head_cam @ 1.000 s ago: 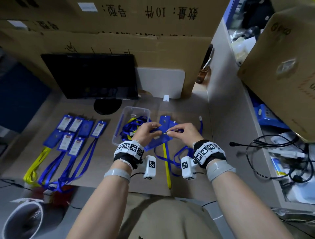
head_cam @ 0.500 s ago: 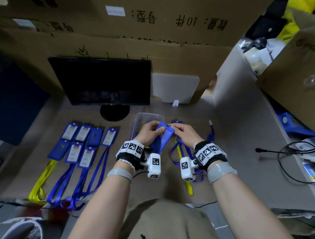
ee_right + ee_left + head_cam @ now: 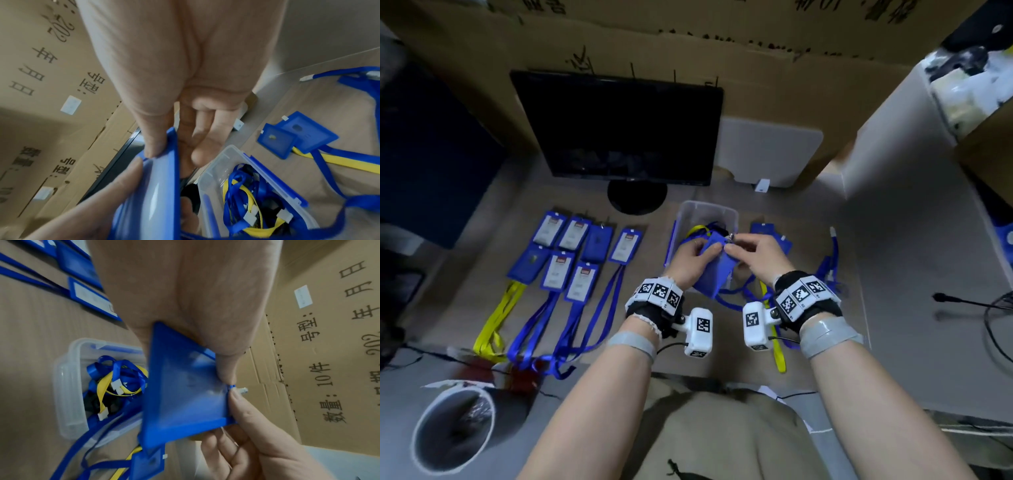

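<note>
since the blue badge holder (image 3: 714,277) was lower and flatter a second ago, note that it now stands tipped on edge above the near rim of the clear box (image 3: 709,209). your left hand (image 3: 690,258) pinches its upper edge between thumb and fingers; your right hand (image 3: 755,255) pinches the top corner at the metal clip (image 3: 731,236). this suggests the clip is being hooked into the slot. left of the box lie the finished badges (image 3: 571,253); right of it, spare holders (image 3: 770,233); behind it, close, the monitor stand (image 3: 637,198). the near side offers the most room, though loose lanyards (image 3: 736,298) trail there.
</note>
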Motion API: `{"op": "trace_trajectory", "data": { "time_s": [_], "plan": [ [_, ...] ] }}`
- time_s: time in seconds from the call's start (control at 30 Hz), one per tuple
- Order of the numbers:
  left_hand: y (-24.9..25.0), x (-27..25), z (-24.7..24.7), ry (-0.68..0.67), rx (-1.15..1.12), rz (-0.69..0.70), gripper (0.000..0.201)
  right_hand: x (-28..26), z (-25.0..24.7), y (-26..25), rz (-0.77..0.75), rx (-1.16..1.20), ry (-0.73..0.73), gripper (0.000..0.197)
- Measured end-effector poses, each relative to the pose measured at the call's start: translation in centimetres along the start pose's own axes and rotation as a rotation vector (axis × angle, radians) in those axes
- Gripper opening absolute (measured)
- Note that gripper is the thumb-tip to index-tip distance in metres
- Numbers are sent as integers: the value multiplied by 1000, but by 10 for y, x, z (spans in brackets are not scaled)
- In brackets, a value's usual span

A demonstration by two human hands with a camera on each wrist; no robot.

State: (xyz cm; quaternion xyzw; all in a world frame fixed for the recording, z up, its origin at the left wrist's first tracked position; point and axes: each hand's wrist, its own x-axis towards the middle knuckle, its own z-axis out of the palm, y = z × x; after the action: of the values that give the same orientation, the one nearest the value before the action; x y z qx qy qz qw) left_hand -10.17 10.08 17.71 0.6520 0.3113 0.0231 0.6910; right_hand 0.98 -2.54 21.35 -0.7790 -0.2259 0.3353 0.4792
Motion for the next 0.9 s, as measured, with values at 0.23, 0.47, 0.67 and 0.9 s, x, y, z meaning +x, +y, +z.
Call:
{"op": "trace_trajectory", "data": {
  "time_s": [0.23,0.47,0.67,0.9],
  "plan": [
    [-12,-35,13,141,-90,-74,32,11,-3,13,24,87,29,10],
    [-26,-63,12,332,62,-59,31,14,11,34,-8,52,-35,5],
    [-42,-86,-22,362,80,-140,32,23,51,37,67,35,-89,11],
    [-86,-124,-102,575,6,-337,29,29,165,22,62,-51,-401,9]
  ]
}}
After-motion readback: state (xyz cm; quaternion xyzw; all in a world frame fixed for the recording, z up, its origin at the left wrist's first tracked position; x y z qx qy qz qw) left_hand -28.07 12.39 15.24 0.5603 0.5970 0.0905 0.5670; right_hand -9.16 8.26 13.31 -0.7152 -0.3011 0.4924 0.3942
